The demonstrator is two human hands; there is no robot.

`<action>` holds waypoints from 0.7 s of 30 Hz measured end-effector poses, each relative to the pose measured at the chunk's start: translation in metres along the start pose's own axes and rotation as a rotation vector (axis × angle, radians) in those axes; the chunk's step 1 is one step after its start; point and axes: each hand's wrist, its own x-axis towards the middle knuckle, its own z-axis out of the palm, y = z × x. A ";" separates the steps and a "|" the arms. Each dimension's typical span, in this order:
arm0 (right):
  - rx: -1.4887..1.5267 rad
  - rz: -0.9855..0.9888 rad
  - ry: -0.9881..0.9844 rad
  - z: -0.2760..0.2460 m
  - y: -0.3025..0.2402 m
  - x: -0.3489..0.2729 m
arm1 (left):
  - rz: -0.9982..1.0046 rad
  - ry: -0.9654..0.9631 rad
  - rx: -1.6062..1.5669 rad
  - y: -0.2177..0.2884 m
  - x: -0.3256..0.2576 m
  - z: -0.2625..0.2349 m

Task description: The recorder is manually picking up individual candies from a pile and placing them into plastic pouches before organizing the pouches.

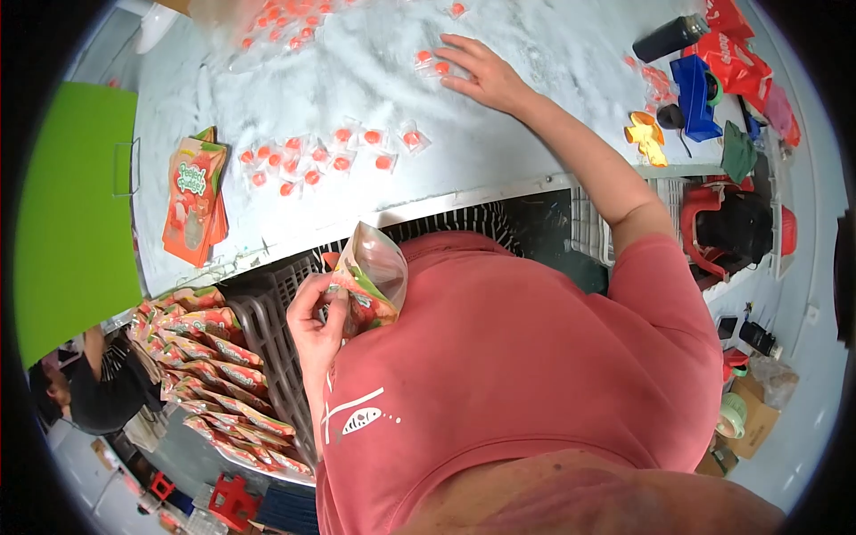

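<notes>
Near the table's front edge, my left hand (318, 319) is closed on an orange-and-green pouch (379, 267). The pouch's mouth gapes, showing its clear plastic side. My right hand (486, 76) reaches far across the table with its fingers apart. Its fingertips are at a couple of small orange candies in clear wrappers (432, 65); whether they press on them I cannot tell. Several more wrapped candies (312, 154) lie scattered nearer the front edge. To their left rests a stack of flat pouches (193, 198) of the same design.
A bigger heap of wrapped candies (290, 20) lies at the back. Filled pouches (218, 370) stand in rows at lower left, beside a grey crate (267, 325). A dark bottle (670, 37), blue bin (695, 98) and yellow cloth (646, 138) sit at right. Another person (107, 388) is at far left.
</notes>
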 end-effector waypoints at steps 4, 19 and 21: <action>-0.196 -0.091 -0.020 0.017 0.002 0.010 | -0.017 -0.035 0.002 0.005 0.004 0.002; -0.129 -0.099 -0.099 0.029 -0.033 -0.008 | -0.025 -0.013 -0.031 -0.005 0.003 -0.001; -0.119 -0.091 -0.080 0.028 -0.038 -0.009 | -0.023 -0.016 -0.026 -0.005 0.004 -0.001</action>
